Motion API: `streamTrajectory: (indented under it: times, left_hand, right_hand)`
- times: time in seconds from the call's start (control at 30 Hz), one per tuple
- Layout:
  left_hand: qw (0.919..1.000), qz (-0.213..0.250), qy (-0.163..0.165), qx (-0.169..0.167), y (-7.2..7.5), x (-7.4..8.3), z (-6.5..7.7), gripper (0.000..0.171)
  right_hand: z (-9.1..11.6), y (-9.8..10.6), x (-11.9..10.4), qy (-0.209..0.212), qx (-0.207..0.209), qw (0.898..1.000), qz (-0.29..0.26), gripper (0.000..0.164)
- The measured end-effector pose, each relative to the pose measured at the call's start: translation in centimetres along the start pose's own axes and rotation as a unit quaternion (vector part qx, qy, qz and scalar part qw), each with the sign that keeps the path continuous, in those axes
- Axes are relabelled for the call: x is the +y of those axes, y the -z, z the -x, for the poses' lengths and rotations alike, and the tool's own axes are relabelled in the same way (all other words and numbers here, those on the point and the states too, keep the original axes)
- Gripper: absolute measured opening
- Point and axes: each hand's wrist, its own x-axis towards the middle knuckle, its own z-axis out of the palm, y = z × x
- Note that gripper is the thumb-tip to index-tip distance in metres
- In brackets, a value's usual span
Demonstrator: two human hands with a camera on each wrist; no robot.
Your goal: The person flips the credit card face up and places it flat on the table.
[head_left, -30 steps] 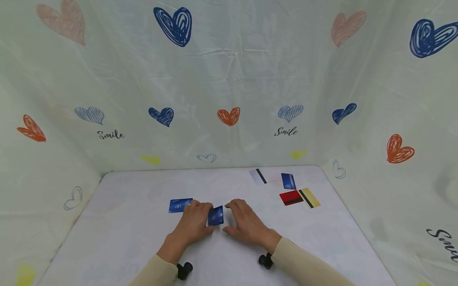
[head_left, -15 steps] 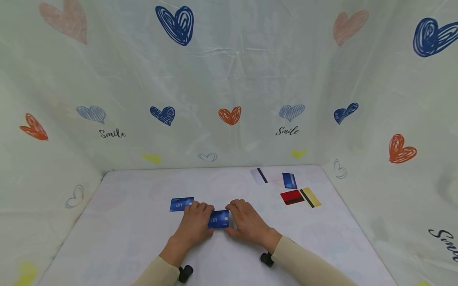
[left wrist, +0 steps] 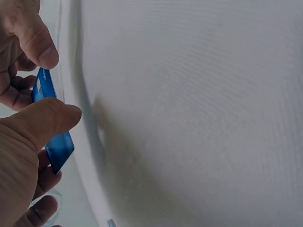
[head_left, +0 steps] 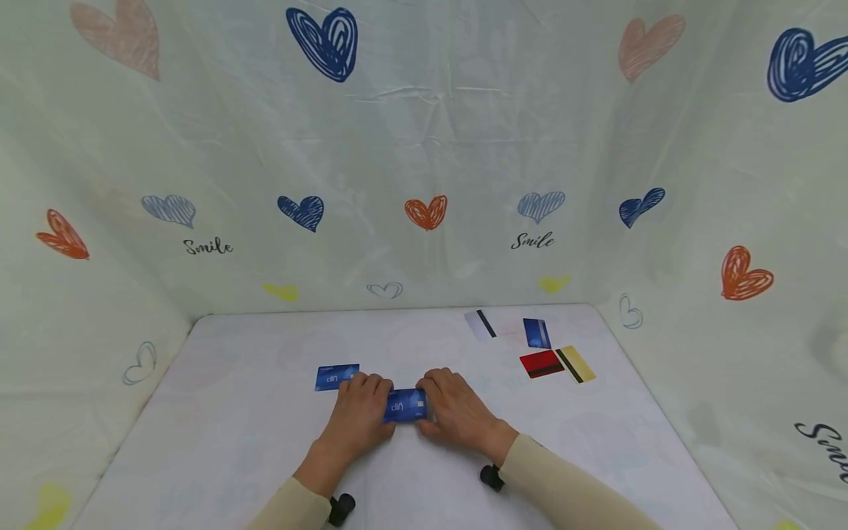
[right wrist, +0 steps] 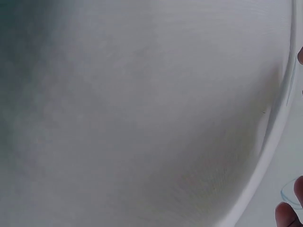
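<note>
A blue VIP card (head_left: 405,405) with a small chip spans the gap between both hands near the middle of the table. My left hand (head_left: 360,414) pinches its left end; in the left wrist view the thumb lies across the blue card (left wrist: 59,146) with fingers behind. At the other end my right hand (head_left: 458,414) pinches the card's right edge between thumb and fingers. In the left wrist view that right hand (left wrist: 31,45) has its thumb at the chip-side corner. Another blue VIP card (head_left: 334,377) lies just beyond the left hand, partly covered by it.
To the far right lie a white card (head_left: 480,324) with a black stripe, a blue card (head_left: 536,333), a red card (head_left: 539,364) and a yellow card (head_left: 578,364). The white-covered table (head_left: 232,419) is backed by a curtain printed with hearts (head_left: 424,118).
The blue card, angled in my left hand a second ago, has turned level and shows more of its face. My right hand, apart from it then, now grips its right end.
</note>
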Motion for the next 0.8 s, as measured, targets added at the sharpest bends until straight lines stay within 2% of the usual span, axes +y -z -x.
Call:
streamTrajectory:
  times: [0.33, 0.47, 0.8]
  left_hand:
    - [0.9997, -0.02, -0.017, -0.002, -0.9, -0.5, 0.5, 0.069]
    - [0.9994, -0.022, -0.024, 0.008, -1.0, -0.7, 0.7, 0.069]
    - [0.9994, -0.024, -0.022, 0.012, -1.0, -1.4, 0.7, 0.066]
  right_hand:
    - [-0.2, -0.7, -0.4, 0.009, -0.033, 0.999, 0.025, 0.052]
    - [-0.3, -0.8, -0.6, 0.013, -0.039, 0.999, 0.032, 0.051]
    - [-1.2, -0.9, -0.7, 0.015, -0.067, 0.997, 0.044, 0.05]
